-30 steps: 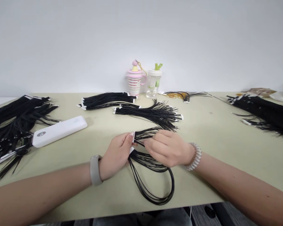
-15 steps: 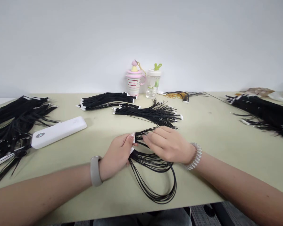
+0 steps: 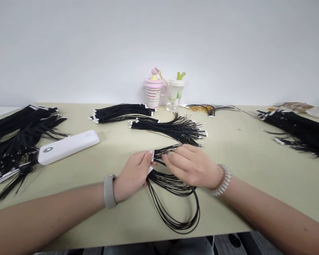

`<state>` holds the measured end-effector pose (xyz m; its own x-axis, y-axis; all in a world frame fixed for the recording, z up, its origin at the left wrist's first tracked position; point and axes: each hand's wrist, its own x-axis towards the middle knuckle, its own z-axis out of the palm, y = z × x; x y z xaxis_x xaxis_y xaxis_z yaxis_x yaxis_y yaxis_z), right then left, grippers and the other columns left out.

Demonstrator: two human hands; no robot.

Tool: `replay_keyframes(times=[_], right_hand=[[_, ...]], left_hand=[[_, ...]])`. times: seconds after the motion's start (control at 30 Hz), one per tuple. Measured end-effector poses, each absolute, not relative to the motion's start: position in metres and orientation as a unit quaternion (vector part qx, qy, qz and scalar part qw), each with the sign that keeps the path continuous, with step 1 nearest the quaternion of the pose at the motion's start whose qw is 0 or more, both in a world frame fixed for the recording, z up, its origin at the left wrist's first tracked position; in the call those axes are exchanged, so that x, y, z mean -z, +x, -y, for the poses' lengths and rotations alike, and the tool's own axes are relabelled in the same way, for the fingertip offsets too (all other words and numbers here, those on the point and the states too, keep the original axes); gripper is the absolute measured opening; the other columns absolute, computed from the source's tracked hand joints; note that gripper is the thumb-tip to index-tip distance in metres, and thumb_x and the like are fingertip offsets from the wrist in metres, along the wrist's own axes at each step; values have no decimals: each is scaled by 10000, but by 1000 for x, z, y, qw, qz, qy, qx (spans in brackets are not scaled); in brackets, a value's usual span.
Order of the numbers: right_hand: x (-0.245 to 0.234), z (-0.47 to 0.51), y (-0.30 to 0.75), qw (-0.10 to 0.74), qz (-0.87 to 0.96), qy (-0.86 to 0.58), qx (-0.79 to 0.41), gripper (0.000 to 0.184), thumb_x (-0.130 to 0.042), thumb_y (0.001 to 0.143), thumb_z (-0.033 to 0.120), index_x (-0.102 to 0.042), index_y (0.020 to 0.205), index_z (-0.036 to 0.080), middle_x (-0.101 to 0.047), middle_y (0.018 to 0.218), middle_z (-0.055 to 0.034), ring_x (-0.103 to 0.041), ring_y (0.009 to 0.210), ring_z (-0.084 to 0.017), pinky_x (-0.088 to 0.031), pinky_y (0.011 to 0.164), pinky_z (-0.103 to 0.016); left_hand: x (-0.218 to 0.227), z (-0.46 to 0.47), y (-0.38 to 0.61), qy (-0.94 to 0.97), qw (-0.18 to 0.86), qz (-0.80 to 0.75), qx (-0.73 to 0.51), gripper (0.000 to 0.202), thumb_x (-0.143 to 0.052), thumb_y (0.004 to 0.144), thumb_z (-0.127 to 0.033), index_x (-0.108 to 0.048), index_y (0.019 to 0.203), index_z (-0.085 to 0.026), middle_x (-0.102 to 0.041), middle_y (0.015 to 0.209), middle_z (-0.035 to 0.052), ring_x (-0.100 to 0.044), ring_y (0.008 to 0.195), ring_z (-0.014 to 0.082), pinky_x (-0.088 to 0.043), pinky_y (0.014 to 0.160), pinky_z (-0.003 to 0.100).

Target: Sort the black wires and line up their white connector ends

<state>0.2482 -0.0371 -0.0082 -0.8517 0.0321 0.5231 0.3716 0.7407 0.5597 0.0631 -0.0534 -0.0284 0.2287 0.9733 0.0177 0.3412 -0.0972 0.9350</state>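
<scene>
A bundle of thin black wires (image 3: 175, 209) lies looped on the pale green table (image 3: 241, 166) in front of me. My left hand (image 3: 134, 174), with a grey band on the wrist, pinches the bundle's white connector end between thumb and fingers. My right hand (image 3: 192, 164), wearing a clear coil bracelet, is curled over the same wires just right of the left hand, with fingers closed on the strands. The loop hangs toward the table's near edge.
A white power bank (image 3: 67, 146) lies at left beside a pile of black wires (image 3: 16, 134). More wire bundles lie at centre back (image 3: 164, 125) and far right (image 3: 300, 132). A pink cup (image 3: 153, 90) and a clear bottle (image 3: 174, 94) stand by the wall.
Both hands stay on the looped bundle. My right fingers have shifted slightly along the strands and the loop has moved a little; the view has drifted slightly.
</scene>
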Motion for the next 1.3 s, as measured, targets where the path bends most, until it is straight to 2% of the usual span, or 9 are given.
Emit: replay_keyframes(times=[0.27, 0.47, 0.87, 1.03, 1.3], right_hand=[[13, 35, 244, 251, 902, -89, 339, 191, -460, 845, 149, -498, 657, 145, -475, 656, -9, -378, 597, -111, -273, 546, -287], [16, 33, 242, 272, 905, -67, 319, 188, -467, 836, 130, -518, 655, 136, -510, 668, -16, -401, 598, -117, -293, 537, -284], [14, 35, 245, 272, 915, -115, 275, 246, -430, 872, 112, -530, 648, 127, -528, 659, -23, -446, 645, -108, -350, 591, -271], [16, 38, 245, 260, 914, -124, 287, 186, -482, 838, 99, -540, 662, 122, -540, 679, -25, -439, 648, -112, -326, 580, -279], [22, 36, 242, 269, 907, -103, 307, 184, -487, 829, 134, -519, 648, 140, -479, 629, -3, -368, 591, -112, -257, 540, -289]], left_hand=[[30, 51, 63, 672, 430, -482, -361, 395, -345, 849, -473, -406, 596, -177, -396, 500, -41, -370, 446, 103, -321, 441, 229], [29, 52, 63, 698, 415, -471, -344, 369, -338, 862, -425, -406, 593, -182, -383, 486, -43, -370, 458, 109, -321, 461, 228], [26, 53, 64, 646, 465, -505, -334, 447, -337, 817, -566, -450, 633, -174, -387, 467, -50, -382, 378, 99, -320, 384, 226], [25, 54, 64, 637, 465, -516, -333, 443, -325, 821, -566, -443, 640, -179, -388, 485, -47, -376, 382, 96, -311, 378, 222], [27, 52, 65, 696, 398, -496, -333, 420, -298, 861, -491, -430, 615, -178, -430, 534, -24, -408, 465, 114, -344, 470, 242]])
